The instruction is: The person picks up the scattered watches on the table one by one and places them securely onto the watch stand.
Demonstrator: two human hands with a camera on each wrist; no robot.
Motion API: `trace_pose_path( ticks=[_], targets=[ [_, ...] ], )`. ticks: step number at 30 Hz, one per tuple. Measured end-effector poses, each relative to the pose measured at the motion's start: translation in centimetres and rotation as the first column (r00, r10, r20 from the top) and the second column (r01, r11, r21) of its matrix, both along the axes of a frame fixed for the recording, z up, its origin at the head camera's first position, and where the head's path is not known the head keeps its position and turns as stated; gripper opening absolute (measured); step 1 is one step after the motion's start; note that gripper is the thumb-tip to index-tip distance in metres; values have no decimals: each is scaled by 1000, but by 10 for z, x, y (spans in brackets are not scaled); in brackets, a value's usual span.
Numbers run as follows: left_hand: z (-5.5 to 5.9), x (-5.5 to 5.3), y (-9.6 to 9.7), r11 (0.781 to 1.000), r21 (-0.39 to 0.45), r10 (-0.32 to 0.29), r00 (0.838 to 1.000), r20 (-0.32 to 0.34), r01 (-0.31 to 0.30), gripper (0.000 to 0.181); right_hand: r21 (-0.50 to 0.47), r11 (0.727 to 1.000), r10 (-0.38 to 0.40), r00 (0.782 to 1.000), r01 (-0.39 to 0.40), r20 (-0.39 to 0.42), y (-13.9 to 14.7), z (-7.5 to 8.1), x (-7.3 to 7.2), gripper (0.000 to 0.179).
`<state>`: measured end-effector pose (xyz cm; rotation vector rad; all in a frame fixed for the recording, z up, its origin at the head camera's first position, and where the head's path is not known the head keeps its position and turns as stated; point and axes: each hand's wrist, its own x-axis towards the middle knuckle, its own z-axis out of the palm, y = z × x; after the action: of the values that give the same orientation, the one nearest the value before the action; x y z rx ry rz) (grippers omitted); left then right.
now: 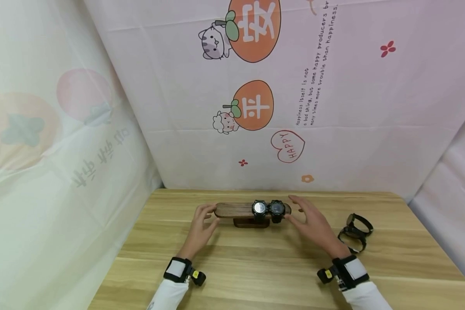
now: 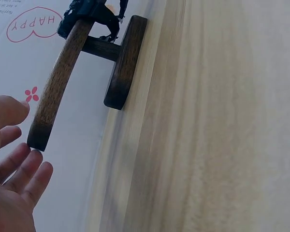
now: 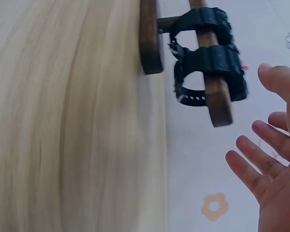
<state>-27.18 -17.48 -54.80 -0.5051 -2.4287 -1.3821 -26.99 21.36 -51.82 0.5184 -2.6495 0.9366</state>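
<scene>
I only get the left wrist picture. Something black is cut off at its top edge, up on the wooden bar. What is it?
Observer: Two watches, strapped side by side round the bar.
Operator: Oh! And where's the other hand?
Observer: The right hand is by the bar's other end, the one with the watches.
Operator: Anything else lying on the table?
Observer: Yes, in the head view what look like two more black watches lie close together on the table, to the right of the right hand.
</scene>
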Motion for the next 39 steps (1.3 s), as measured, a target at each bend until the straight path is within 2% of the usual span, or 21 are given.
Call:
trace_pose_path(
  ticks=[7, 13, 17, 20, 24, 27, 30, 39],
  targets=[
    [-1, 8, 2, 1000, 24, 12, 1000, -3, -12, 32, 20, 999, -38, 998, 39, -50, 18, 4, 17, 62],
    [-8, 13, 3, 1000, 2, -21, 998, -52, 21, 32, 36, 994, -98, 990, 102, -102, 39, 3, 41, 56],
    [-11, 15, 6, 999, 4, -45, 998, -54, 45, 32, 42, 987, -144, 976, 153, -166, 56, -1, 56, 53],
    [-12, 17, 8, 998, 11, -68, 997, -38, 69, 31, 34, 986, -154, 961, 166, -229, 72, -6, 63, 52],
    [-14, 20, 14, 995, 5, -102, 994, 24, 102, 31, 28, 984, -161, 950, 175, -266, 96, -11, 70, 49],
    [-15, 22, 19, 994, 8, -112, 991, 76, 112, 30, 27, 977, -199, 954, 210, -222, 112, -14, 75, 45],
    [-17, 23, 25, 991, 23, -131, 987, 94, 129, 30, 36, 965, -251, 954, 260, -164, 124, -16, 79, 44],
    [-20, 27, 47, 979, 50, -204, 972, 114, 200, 29, 51, 926, -371, 927, 374, -60, 146, -24, 90, 41]
  ],
)
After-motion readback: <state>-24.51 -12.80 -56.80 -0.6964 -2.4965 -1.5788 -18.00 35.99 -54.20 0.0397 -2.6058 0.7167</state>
